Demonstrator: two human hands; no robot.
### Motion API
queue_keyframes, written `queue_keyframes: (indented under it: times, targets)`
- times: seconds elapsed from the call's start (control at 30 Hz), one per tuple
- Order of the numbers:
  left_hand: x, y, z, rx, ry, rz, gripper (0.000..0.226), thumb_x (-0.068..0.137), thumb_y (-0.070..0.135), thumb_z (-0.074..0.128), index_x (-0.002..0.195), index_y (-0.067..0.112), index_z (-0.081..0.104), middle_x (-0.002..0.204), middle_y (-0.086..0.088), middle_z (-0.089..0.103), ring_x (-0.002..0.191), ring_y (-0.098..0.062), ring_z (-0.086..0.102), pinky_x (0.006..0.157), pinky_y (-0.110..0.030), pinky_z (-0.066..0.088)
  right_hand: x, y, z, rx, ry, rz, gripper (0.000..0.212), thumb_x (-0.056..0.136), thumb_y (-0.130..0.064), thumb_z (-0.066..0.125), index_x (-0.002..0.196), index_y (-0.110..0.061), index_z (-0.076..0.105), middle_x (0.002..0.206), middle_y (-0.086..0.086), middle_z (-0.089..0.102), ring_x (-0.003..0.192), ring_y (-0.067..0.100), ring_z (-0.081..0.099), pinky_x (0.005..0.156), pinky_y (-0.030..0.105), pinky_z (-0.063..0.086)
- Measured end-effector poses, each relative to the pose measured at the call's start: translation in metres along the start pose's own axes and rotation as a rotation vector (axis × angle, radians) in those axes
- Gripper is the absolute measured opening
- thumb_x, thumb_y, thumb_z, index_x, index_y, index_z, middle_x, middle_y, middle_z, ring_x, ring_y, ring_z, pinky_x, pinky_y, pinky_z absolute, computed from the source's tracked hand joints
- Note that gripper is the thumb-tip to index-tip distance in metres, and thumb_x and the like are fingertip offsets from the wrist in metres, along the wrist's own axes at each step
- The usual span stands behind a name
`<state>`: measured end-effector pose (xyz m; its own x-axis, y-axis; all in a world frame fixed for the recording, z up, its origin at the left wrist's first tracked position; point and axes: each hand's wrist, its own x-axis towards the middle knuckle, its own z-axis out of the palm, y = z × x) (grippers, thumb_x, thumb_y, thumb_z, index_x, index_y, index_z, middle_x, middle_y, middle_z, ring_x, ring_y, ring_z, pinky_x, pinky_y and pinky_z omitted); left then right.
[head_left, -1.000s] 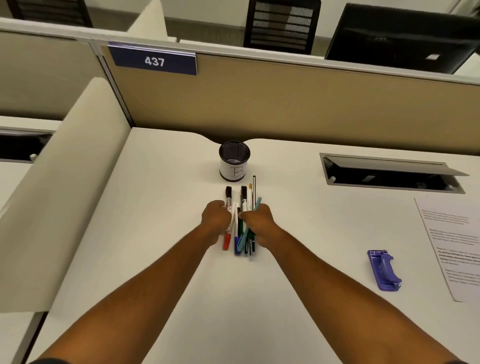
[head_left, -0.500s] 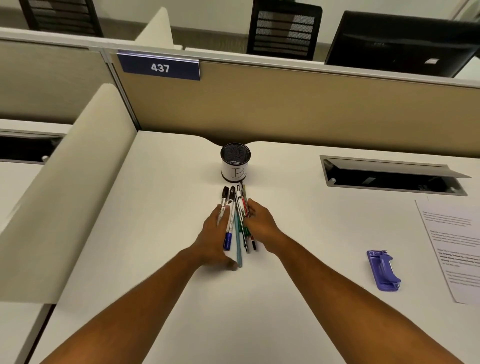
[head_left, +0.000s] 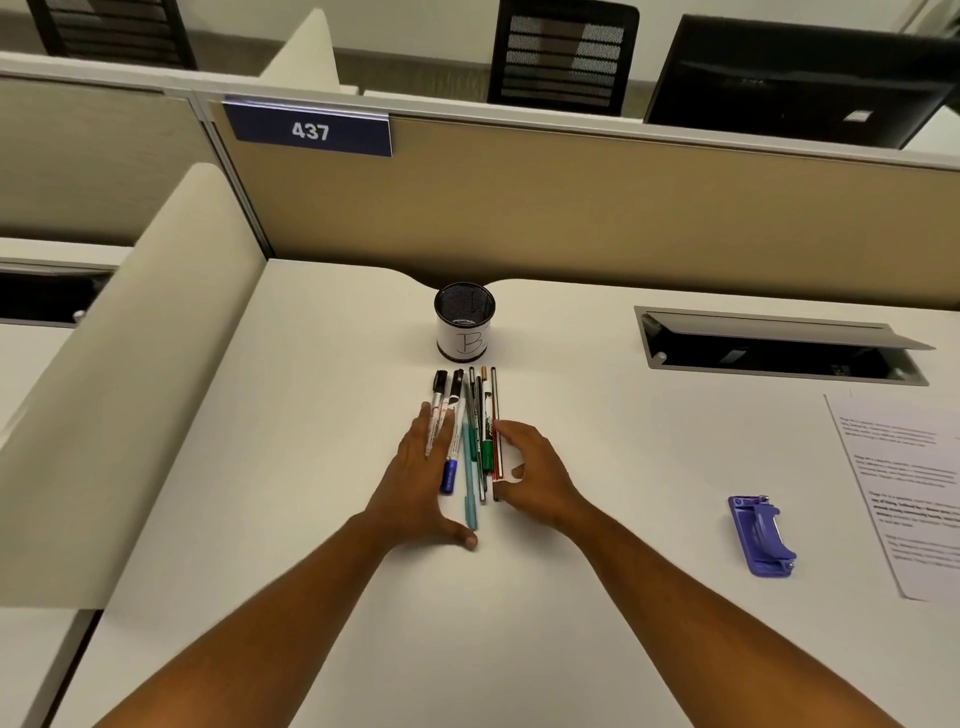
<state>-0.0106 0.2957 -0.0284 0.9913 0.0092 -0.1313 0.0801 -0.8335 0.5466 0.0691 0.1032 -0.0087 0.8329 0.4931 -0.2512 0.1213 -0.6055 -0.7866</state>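
Head cam view: both hands are down on the pale off-white desk (head_left: 311, 467), squeezing a bundle of roughly 8 mixed pens and markers (head_left: 475, 415) from either side. The bundle lies flat on the desk between the 2 hands, and its tips stick out past the fingertips.

The left hand (head_left: 415, 483) is flat and spread wide, fingers straight, hugging the left edge of the bundle. A white marker with a black cap (head_left: 438, 410) looks like it lies across those fingers. The thumb sticks out sideways under the near end of a long teal pen (head_left: 470, 499), just about touching it. Nothing is gripped there.

The right hand (head_left: 535, 478) is loosely cupped, with its fingertips pressed against the thin red and black pen (head_left: 495, 415) on the right edge of the bundle. The thumb hangs just beside that pen, so it's a push, not a pinch. A green marker (head_left: 487, 452) sits between that pen and the teal one.

Straight past the fingertips, near the pen tips but not touching them, stands a black mesh cup with a white paper wrap marked B (head_left: 464, 322). It stands upright.

Well off to the right of the right hand there's a purple plastic hole punch (head_left: 761, 535), and beyond that a printed white sheet of paper (head_left: 904, 488). Further out on that side is an open grey cable hatch (head_left: 779, 343) set into the desk.
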Motion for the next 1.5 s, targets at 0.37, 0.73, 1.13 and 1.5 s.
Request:
queue_keyframes:
  times: [0.37,0.73,1.13,1.5]
  targets:
    - [0.008,0.001,-0.005,-0.023,0.071,-0.006,0.135,0.064,0.086,0.059,0.156,0.017,-0.013,0.166,-0.004,-0.012,0.153,-0.016,-0.009,0.123,-0.03,0.004,0.018,-0.005,-0.009,-0.314,-0.166,-0.116,0.115,0.067,-0.014,0.084,0.161,-0.022,0.017,0.166,0.001,0.017,0.15,0.023,0.021,0.12,0.034,0.031]
    - [0.019,-0.015,-0.005,-0.029,0.027,-0.09,0.139,0.064,0.07,0.075,0.156,0.011,-0.011,0.165,-0.008,-0.016,0.153,-0.024,-0.013,0.124,-0.037,-0.002,0.031,0.004,-0.018,-0.425,-0.235,-0.146,0.141,0.059,-0.044,0.095,0.162,-0.022,0.003,0.171,-0.005,-0.001,0.155,0.016,0.004,0.124,0.031,0.016]
    - [0.025,-0.019,-0.004,-0.047,0.075,-0.004,0.131,0.064,0.075,0.071,0.158,0.011,0.005,0.167,-0.004,0.003,0.154,-0.017,0.0,0.12,-0.026,-0.009,0.033,0.002,0.0,-0.161,-0.086,-0.145,0.111,0.062,-0.016,0.095,0.155,-0.017,0.034,0.156,0.0,0.04,0.136,0.016,0.046,0.108,0.033,0.047]
    - [0.014,-0.013,-0.009,-0.256,0.013,-0.03,0.132,0.067,0.063,0.077,0.157,0.012,-0.005,0.167,-0.004,-0.005,0.154,-0.019,-0.008,0.126,-0.043,0.0,0.021,0.008,0.005,-0.022,-0.067,-0.016,0.112,0.062,-0.014,0.094,0.154,-0.018,0.03,0.155,-0.003,0.037,0.131,0.006,0.043,0.099,0.016,0.043]
